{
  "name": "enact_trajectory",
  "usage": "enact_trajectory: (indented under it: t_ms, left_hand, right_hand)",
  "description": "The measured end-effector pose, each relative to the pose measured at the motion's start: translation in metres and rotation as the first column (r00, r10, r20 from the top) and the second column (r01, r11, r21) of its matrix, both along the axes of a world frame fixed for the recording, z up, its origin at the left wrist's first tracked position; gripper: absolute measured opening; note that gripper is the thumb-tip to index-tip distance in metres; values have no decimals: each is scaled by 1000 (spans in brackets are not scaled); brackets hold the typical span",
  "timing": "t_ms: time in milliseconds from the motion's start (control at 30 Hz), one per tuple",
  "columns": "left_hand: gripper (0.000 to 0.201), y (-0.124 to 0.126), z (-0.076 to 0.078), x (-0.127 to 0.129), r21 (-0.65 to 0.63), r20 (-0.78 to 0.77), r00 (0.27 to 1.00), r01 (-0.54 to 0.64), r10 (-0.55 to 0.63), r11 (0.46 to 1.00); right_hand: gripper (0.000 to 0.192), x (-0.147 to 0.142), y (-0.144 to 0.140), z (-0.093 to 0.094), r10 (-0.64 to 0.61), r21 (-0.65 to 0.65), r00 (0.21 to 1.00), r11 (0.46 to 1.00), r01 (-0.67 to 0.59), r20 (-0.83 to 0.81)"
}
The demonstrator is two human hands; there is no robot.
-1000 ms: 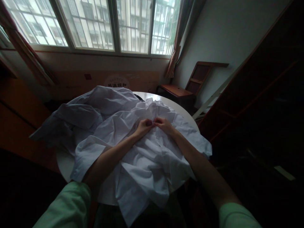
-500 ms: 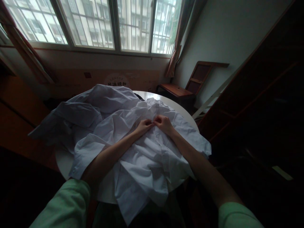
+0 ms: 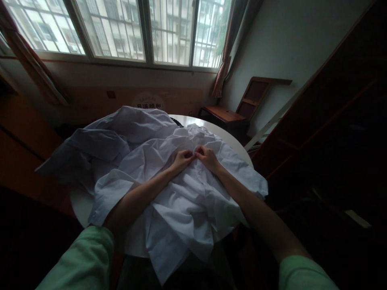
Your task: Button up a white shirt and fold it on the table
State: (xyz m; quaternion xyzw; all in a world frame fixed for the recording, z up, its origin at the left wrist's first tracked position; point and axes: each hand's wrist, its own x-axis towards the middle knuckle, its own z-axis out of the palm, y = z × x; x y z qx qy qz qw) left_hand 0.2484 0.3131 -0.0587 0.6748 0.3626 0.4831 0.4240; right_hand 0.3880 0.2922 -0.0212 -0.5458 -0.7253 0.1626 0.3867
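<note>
The white shirt has its front placket still pinched by my left hand and right hand, barely moved this past second, so this spot seems unfinished, all lying rumpled on the round table.

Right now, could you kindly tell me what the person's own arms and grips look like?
A pale green cloth left sleeve and a matching right sleeve leave the left forearm and right forearm bare. The left grip and right grip are ungloved, with no markings visible.
</note>
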Motion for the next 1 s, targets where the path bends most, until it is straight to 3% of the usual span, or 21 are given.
enact_trajectory:
  t_ms: [133, 300, 400, 800, 1000]
  left_hand:
    - [33, 0, -1, 1, -14, 2, 1000, -9, 9, 1000]
    - [17, 1, -4, 2, -19, -11, 1000, -26, 26, 999]
    - [11, 0, -2, 2, 15, -46, 997, -60, 61, 998]
    - [29, -5, 0, 2, 73, -70, 996, -43, 48, 996]
    - [28, -8, 3, 2, 104, -88, 994, -56, 65, 993]
  right_hand:
    - [6, -1, 1, -2, 8, -41, 999, 999, -9, -34]
    - [3, -4, 3, -10, 88, 123, 993, 988, -98, 79]
    - [3, -4, 3, -11, 120, 143, 984, 980, -139, 130]
    - [11, 3, 8, -2, 38, -126, 998, 991, -44, -48]
    - [12, 8, 17, -8, 43, -195, 977, 977, -85, -210]
